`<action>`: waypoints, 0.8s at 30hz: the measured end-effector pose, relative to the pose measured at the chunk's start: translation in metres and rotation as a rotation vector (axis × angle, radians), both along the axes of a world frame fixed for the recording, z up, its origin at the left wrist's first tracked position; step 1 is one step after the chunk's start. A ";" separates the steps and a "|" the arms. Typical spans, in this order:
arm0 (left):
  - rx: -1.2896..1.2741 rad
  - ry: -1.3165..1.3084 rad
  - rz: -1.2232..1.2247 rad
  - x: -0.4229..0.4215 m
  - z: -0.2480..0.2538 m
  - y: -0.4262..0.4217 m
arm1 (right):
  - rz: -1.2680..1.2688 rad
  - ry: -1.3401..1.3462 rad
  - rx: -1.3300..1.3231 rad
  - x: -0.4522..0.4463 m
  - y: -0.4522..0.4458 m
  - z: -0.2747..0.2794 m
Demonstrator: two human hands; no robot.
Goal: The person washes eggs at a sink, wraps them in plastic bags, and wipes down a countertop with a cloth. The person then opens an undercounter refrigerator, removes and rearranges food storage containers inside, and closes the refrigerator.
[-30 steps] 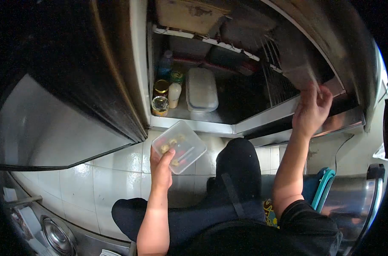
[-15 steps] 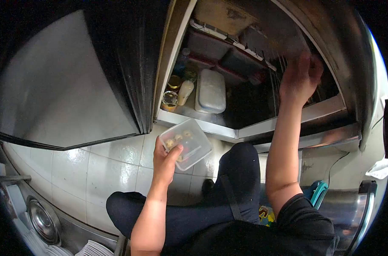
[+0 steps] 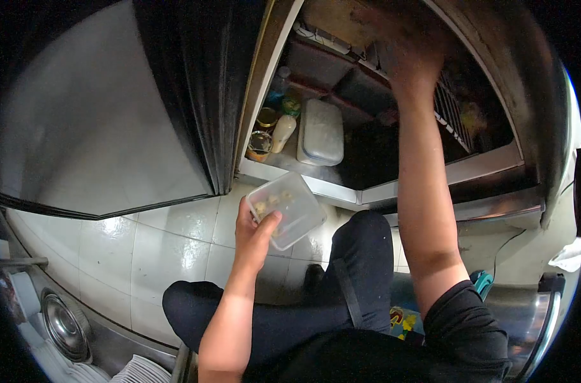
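My left hand (image 3: 255, 233) grips a square see-through plastic container (image 3: 297, 217) by its near left corner, thumb on top. Several small pale yellow pieces show through it; what they are is unclear. The container is held tilted in front of the open fridge (image 3: 303, 177). My right arm reaches deep inside, and my right hand (image 3: 418, 64) is dark and blurred near the wire shelf (image 3: 453, 118) and a brownish surface (image 3: 335, 22). Its fingers cannot be made out, nor whether they hold anything.
On the fridge floor stand a lidded white tub (image 3: 321, 131), a pale squeeze bottle (image 3: 283, 134) and a jar (image 3: 259, 143). The open door (image 3: 105, 121) spans the left. A metal lid (image 3: 66, 325) and stacked white plates (image 3: 140, 370) lie at lower left.
My right hand has moved left and farther into the fridge, uncovering more of the wire shelf at right. My left hand and the container have shifted slightly right in view.
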State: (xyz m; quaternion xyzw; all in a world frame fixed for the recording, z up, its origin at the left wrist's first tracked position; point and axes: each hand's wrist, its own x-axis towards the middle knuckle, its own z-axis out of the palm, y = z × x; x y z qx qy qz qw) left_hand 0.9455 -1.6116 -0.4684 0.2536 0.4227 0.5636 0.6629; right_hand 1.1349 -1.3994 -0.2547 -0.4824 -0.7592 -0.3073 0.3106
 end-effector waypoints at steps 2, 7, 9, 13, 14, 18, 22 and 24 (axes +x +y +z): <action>-0.028 -0.006 0.002 -0.001 -0.011 0.002 | 0.006 0.173 0.019 -0.048 -0.009 0.008; -0.078 -0.056 0.011 0.000 -0.017 0.005 | 0.284 0.384 -0.218 -0.032 0.034 0.013; -0.086 -0.054 -0.001 0.001 -0.013 0.002 | 0.303 0.434 -0.354 -0.030 0.032 0.019; -0.080 -0.066 -0.001 0.003 -0.006 0.001 | -0.286 -0.208 -0.332 -0.004 -0.028 0.035; -0.069 -0.073 0.010 0.003 -0.003 0.001 | -0.284 -0.197 -0.297 0.016 -0.026 0.031; -0.070 -0.108 -0.020 0.006 0.003 -0.002 | -0.282 0.150 -0.235 0.117 0.004 0.026; -0.085 -0.087 -0.020 0.007 0.005 -0.004 | -0.392 0.284 -0.205 0.192 0.009 0.039; -0.086 -0.086 -0.010 0.009 0.004 -0.002 | -0.436 0.171 -0.161 0.204 0.017 0.053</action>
